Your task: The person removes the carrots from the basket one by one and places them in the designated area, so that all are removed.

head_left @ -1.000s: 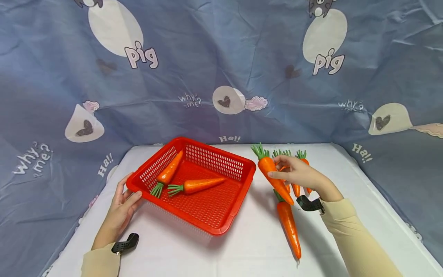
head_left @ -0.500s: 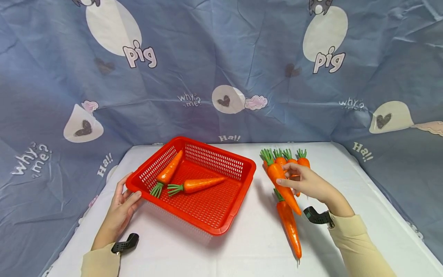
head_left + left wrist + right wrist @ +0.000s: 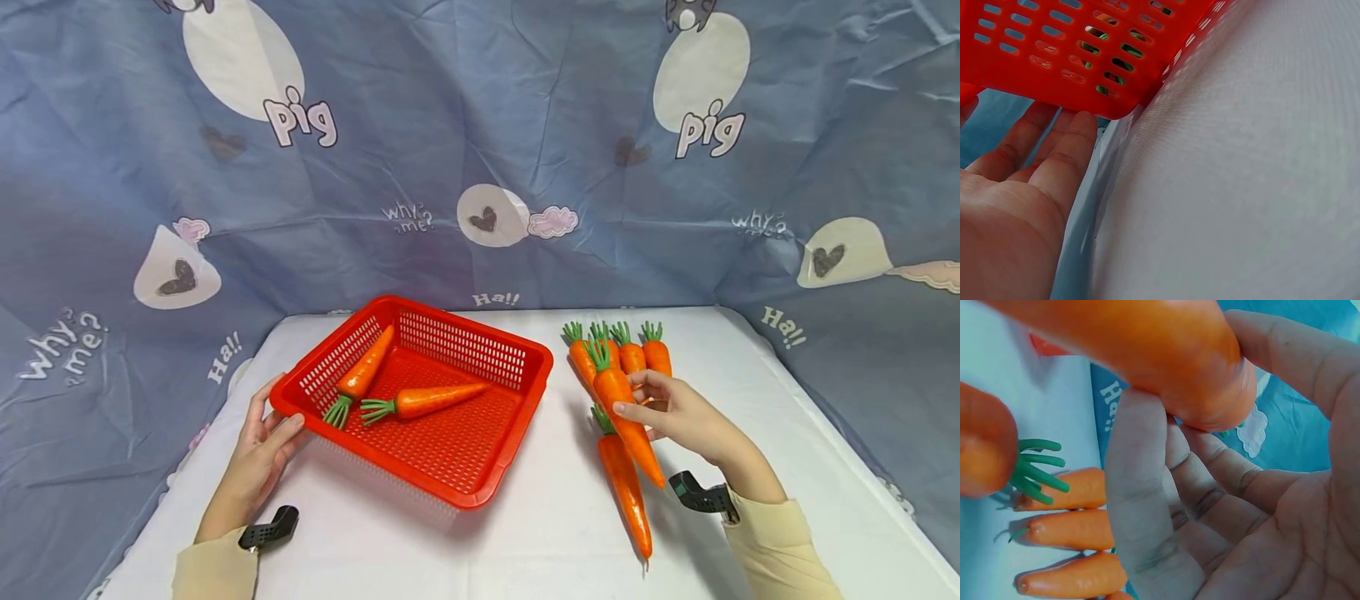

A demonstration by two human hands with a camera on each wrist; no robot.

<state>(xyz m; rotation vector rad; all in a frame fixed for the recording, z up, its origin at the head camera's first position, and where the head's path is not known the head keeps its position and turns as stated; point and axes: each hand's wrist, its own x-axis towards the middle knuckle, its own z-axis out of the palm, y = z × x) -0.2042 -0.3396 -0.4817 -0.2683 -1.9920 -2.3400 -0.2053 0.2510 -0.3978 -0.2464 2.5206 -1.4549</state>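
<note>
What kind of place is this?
Probably a small indoor play or filming corner: a white-covered table, a blue printed sheet behind it, and a red basket holding two carrots.

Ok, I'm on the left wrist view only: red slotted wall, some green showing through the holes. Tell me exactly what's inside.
Observer: Two orange carrots with green tops lie in the red plastic basket.
Operator: Copy. Now report from the opposite side, out of my frame.
Observer: The right hand pinches another carrot between thumb and fingers.
</note>
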